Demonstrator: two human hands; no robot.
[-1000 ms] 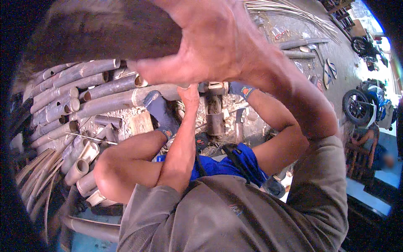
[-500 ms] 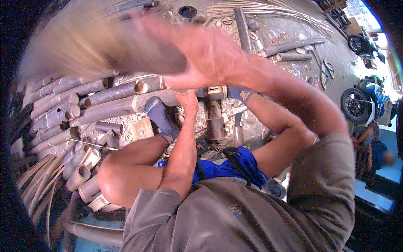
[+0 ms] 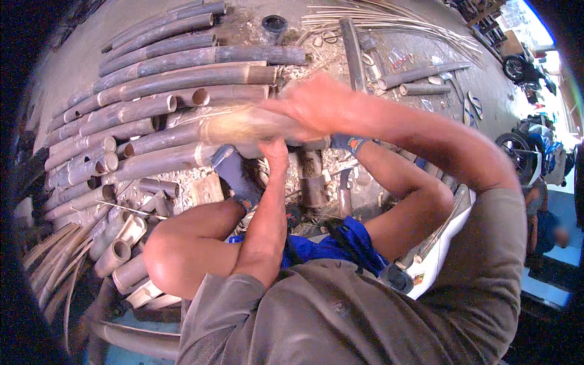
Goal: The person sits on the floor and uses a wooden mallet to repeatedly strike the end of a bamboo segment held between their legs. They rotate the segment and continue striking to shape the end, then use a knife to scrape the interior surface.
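Note:
My right hand point(image 3: 319, 106), smeared by motion, is closed on a thick club-like piece point(image 3: 234, 125). This piece is blurred, tan with darker grey parts, and points left over the bamboo. Just below it, my left hand point(image 3: 275, 155) is closed close to a long bamboo pole point(image 3: 161, 159). What its fingers hold is hidden under the club-like piece. My left foot point(image 3: 226, 161), in a dark blue covering, rests against the pole. My right foot point(image 3: 345, 143) lies right of my hands. A short bamboo section point(image 3: 313, 185) stands between my legs.
Several dark bamboo poles point(image 3: 188, 76) lie in rows at the far left. Wood shavings point(image 3: 316, 58) cover the floor ahead, with a black pot point(image 3: 274, 25) beyond. Thin strips point(image 3: 389, 21) lie at the far right. A motorcycle point(image 3: 535, 152) and a seated person point(image 3: 544, 225) are on the right.
The club-like piece has come down from the upper left, near the camera, to the bamboo by my left hand. My right hand has moved down with it; my left hand stays about in place.

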